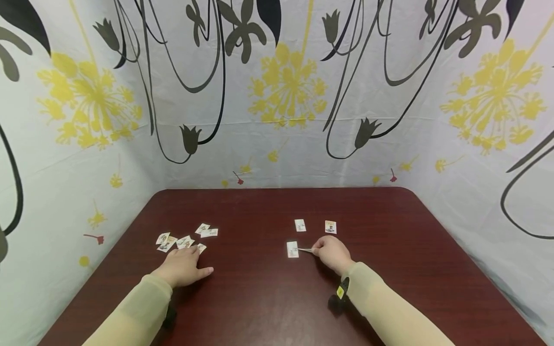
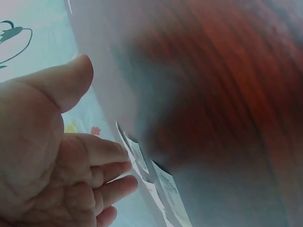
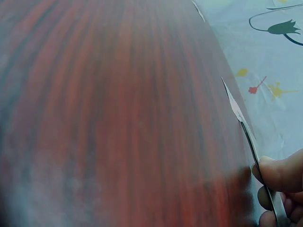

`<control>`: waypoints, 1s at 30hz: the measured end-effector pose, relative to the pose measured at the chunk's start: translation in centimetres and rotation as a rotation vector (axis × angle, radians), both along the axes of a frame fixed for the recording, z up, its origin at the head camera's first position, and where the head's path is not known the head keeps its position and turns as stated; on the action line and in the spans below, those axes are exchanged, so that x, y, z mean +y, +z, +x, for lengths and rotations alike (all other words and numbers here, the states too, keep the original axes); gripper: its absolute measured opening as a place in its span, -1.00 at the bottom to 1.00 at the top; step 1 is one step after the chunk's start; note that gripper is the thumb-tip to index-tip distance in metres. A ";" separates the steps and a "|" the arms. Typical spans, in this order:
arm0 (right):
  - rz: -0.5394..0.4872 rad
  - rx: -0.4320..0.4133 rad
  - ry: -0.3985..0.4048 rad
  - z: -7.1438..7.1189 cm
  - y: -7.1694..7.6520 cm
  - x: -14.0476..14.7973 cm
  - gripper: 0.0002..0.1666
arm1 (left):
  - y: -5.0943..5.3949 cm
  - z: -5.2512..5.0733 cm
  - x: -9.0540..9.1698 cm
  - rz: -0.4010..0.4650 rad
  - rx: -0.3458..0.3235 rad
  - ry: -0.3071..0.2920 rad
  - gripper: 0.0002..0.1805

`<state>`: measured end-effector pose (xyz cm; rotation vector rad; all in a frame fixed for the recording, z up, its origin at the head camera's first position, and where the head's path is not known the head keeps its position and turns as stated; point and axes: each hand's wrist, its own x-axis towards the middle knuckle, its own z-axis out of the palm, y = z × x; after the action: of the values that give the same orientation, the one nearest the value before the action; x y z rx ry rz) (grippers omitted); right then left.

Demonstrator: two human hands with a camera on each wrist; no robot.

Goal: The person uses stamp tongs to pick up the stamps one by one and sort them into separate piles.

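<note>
My right hand (image 1: 332, 253) pinches a slim pair of tweezers (image 3: 258, 161) between thumb and fingers. Their tip meets the right edge of a small white picture card (image 1: 292, 249) on the table; the right wrist view shows this card nearly edge-on. Over to the left, my left hand (image 1: 183, 267) is spread with its thumb out to the side. Its fingertips lie at a loose group of small picture cards (image 1: 185, 241), partly covering the nearest ones. In the left wrist view those cards (image 2: 169, 191) show beyond the loosely bent fingers.
Two more small cards, a white one (image 1: 300, 225) and an orange-topped one (image 1: 331, 227), lie beyond my right hand. The dark red-brown table (image 1: 268, 298) has rounded far corners. A patterned white cloth (image 1: 277, 158) hangs behind it and at both sides.
</note>
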<state>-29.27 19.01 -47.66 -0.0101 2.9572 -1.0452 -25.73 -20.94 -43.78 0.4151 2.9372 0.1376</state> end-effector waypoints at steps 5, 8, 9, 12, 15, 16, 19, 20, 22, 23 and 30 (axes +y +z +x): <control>0.004 0.002 -0.003 0.0 0.0 -0.1 -0.83 | -0.3 0.0 -0.2 0.024 -0.031 -0.014 -0.14; 0.000 0.008 -0.005 -0.1 0.1 -0.1 -0.85 | -0.4 0.0 0.0 0.044 -0.037 -0.044 -0.15; -0.003 0.009 -0.007 -0.1 0.1 -0.1 -0.85 | -0.4 0.0 0.1 0.051 -0.039 -0.056 -0.16; -0.014 0.005 -0.016 -0.2 0.2 0.0 -0.87 | -0.4 0.2 0.7 0.076 -0.054 -0.088 -0.16; -0.030 -0.004 -0.027 -0.5 0.2 0.1 -0.88 | -0.3 0.5 1.5 0.107 -0.068 -0.116 -0.16; -0.036 -0.005 -0.032 -0.6 0.2 0.2 -0.88 | -0.4 0.6 1.8 0.115 -0.070 -0.124 -0.16; -0.048 -0.004 -0.040 -1.1 0.5 0.2 -0.89 | -0.4 0.7 2.6 0.135 -0.068 -0.153 -0.17; -0.048 -0.003 -0.043 -1.2 0.7 0.2 -0.88 | -0.4 0.8 2.9 0.135 -0.064 -0.163 -0.17; -0.044 -0.003 -0.048 -1.4 0.9 0.2 -0.88 | -0.5 0.8 3.5 0.138 -0.062 -0.185 -0.17; -0.042 -0.005 -0.050 -1.5 1.1 0.2 -0.88 | -0.5 0.8 3.8 0.140 -0.061 -0.198 -0.17; -0.018 -0.021 -0.071 -2.3 1.8 0.2 -0.83 | -0.6 0.9 6.2 0.128 -0.073 -0.280 -0.16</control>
<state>-31.52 19.26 -45.89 0.1054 2.9496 -1.0720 -24.82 -14.74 -44.42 0.8152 2.7716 0.2967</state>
